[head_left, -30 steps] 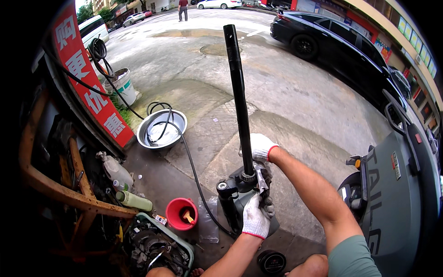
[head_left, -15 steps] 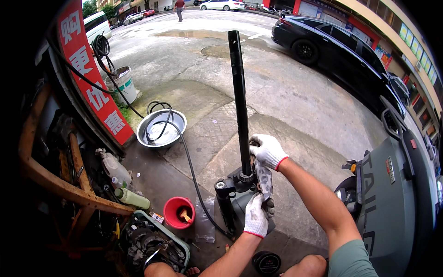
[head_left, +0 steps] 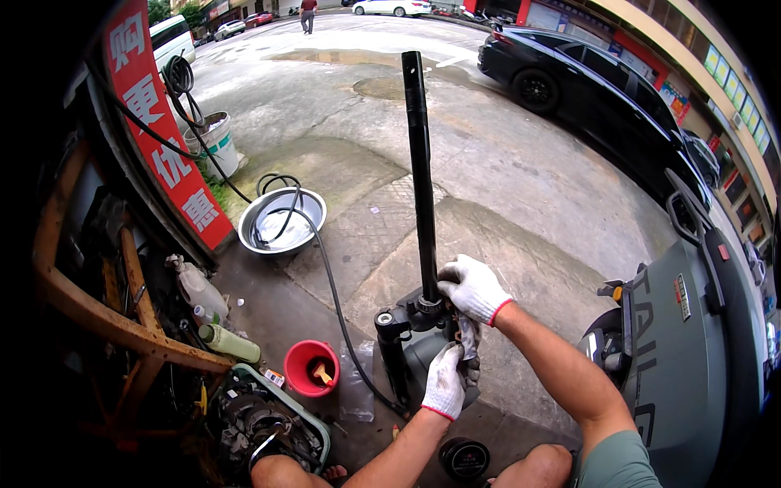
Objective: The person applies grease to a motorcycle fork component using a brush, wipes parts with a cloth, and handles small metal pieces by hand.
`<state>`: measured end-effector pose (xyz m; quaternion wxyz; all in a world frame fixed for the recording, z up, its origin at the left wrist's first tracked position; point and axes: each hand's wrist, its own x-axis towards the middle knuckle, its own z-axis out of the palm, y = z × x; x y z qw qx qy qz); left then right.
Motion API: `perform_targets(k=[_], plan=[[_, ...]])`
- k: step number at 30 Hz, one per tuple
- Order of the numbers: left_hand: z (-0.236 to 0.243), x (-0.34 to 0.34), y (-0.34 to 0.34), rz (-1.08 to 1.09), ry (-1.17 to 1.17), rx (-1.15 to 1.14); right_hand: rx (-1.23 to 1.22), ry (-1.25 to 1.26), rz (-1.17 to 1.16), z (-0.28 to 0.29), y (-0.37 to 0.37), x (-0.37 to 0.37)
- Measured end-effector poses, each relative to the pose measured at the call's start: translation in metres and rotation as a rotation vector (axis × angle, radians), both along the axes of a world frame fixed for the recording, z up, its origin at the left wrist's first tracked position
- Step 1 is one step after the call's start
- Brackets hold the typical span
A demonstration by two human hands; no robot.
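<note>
A motorcycle-style front fork (head_left: 393, 358) stands in front of me, its long black steering stem (head_left: 420, 187) rising upright. Beside the base of the stem, my right hand (head_left: 476, 289), in a white knit glove with a red cuff, is closed with bent fingers. Lower down, my left hand (head_left: 445, 384), gloved alike, is closed at the right side of the fork. A grey patterned rag (head_left: 469, 340) bunches between the two hands, partly hidden by them. Behind the fork is a grey panel (head_left: 421, 356). The fingertips' exact hold is hidden.
Left of the fork are a red bucket (head_left: 300, 370) with a brush, a clear plastic bag (head_left: 355, 394), a crate of parts (head_left: 317, 419) and a metal basin (head_left: 316, 232) with a black hose (head_left: 335, 297). A round black tin (head_left: 464, 460) sits near my legs; a grey vehicle (head_left: 683, 350) stands right.
The rag, stretched between my hands before, is now bunched lower. My right hand has come down slightly along the stem. The view has shifted a little.
</note>
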<state>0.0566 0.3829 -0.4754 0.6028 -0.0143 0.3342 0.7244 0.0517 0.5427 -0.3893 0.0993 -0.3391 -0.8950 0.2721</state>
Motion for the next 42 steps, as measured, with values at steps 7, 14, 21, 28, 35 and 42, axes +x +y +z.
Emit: perform_targets(k=[7, 14, 21, 28, 35, 42], plan=[[-0.010, -0.004, -0.001, 0.007, -0.051, -0.005, 0.173, 0.147, 0.108, -0.005, -0.021, 0.022], [-0.004, -0.005, -0.004, -0.013, 0.014, -0.024, 0.171, 0.247, 0.060, 0.006, -0.024, 0.032], [-0.006, -0.002, -0.008, -0.011, 0.088, 0.004, 0.234, 0.174, -0.033, -0.004, -0.039, 0.022], [-0.010, 0.006, -0.021, 0.024, 0.158, -0.009, 0.140, 0.427, -0.066, -0.011, -0.040, 0.040], [0.001, 0.010, -0.038, 0.126, 0.225, -0.043, 0.221, 0.325, 0.109, -0.011, -0.086, 0.025], [0.009, 0.010, -0.061, 0.395, 0.163, -0.122, -0.208, 0.450, -0.212, -0.020, -0.101, 0.086]])
